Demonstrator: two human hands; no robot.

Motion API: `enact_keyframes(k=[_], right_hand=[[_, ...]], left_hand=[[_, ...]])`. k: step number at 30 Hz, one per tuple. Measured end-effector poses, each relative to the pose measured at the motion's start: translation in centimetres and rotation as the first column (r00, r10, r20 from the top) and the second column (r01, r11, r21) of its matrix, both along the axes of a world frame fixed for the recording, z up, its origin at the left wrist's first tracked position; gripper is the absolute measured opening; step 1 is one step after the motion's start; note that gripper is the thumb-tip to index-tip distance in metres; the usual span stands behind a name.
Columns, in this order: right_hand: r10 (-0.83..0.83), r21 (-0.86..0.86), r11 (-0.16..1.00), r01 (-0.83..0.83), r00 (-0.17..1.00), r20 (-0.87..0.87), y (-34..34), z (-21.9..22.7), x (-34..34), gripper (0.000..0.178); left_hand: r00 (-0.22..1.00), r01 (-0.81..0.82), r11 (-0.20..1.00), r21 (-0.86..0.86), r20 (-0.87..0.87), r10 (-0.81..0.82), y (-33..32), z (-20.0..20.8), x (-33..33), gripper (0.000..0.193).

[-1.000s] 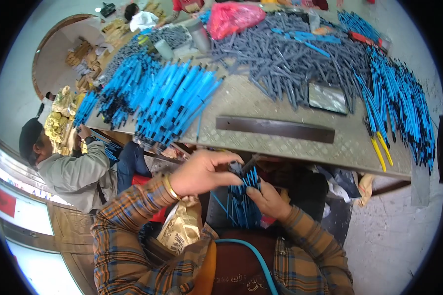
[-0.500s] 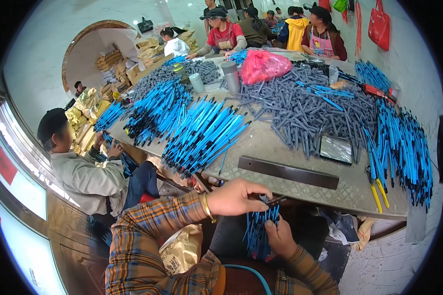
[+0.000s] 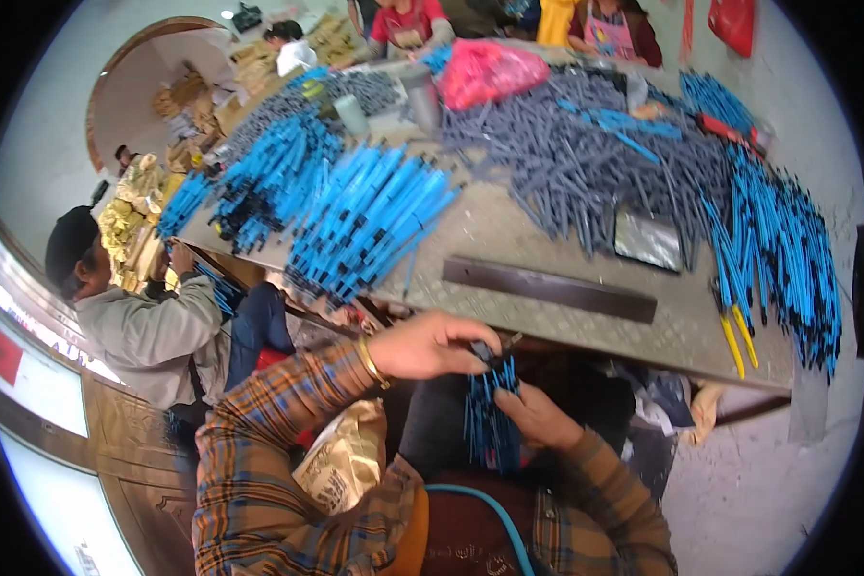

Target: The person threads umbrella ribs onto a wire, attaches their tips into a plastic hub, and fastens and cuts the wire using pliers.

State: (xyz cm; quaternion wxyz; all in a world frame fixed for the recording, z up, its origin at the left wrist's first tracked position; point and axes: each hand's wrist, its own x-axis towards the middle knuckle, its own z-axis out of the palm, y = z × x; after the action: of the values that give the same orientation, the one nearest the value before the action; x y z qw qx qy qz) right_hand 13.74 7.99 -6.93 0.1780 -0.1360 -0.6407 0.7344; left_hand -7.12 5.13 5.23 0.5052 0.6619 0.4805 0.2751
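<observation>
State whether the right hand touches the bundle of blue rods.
Touching: the head view shows the right hand gripping the bundle of blue rods, thumb against its right side.

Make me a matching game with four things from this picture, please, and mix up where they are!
Things:
1. Crumpled pink plastic bag
2. Long, flat, dark bar
3. Hand tool with yellow handles
4. Small bunch of thin blue sticks

Places:
A. Near the right end of the wide grey-brown table
B. In the person's right hand
C. At the far side of the heap of grey pieces
D. Around the middle of the table's near edge

Pairs: 1-C, 2-D, 3-A, 4-B
</observation>
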Motion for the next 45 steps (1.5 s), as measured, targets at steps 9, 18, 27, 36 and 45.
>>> enact_keyframes(k=[9, 18, 27, 36, 45], right_hand=[[-0.04, 0.055, 0.998, 0.036, 0.997, 0.07, -0.9, 0.0, 0.5, 0.033], [-0.179, 0.132, 0.977, 0.168, 0.981, 0.076, -1.6, 0.4, 0.3, 0.034], [0.164, -0.08, 0.985, -0.152, 0.971, 0.174, 2.0, -1.7, 0.8, 0.04], [-0.094, 0.09, 0.991, 0.095, 0.995, -0.014, -0.7, -1.2, -0.3, 0.04], [-0.357, 0.462, 0.837, 0.293, 0.933, 0.054, -0.7, 1.0, -0.7, 0.023]], left_hand=[[0.979, -0.042, 0.984, 0.175, -0.189, 0.075, -1.3, 0.0, 1.8, 0.021], [0.987, -0.053, 0.986, 0.161, -0.14, 0.076, -0.5, -1.3, 0.9, 0.02], [0.997, 0.032, 0.983, 0.184, -0.078, -0.017, 0.0, -1.6, 0.1, 0.021], [0.997, -0.073, 0.997, 0.014, -0.033, 0.074, -0.6, -1.8, -0.1, 0.035], [0.992, -0.018, 0.998, -0.064, 0.124, 0.026, -0.3, -1.1, -0.9, 0.037]])
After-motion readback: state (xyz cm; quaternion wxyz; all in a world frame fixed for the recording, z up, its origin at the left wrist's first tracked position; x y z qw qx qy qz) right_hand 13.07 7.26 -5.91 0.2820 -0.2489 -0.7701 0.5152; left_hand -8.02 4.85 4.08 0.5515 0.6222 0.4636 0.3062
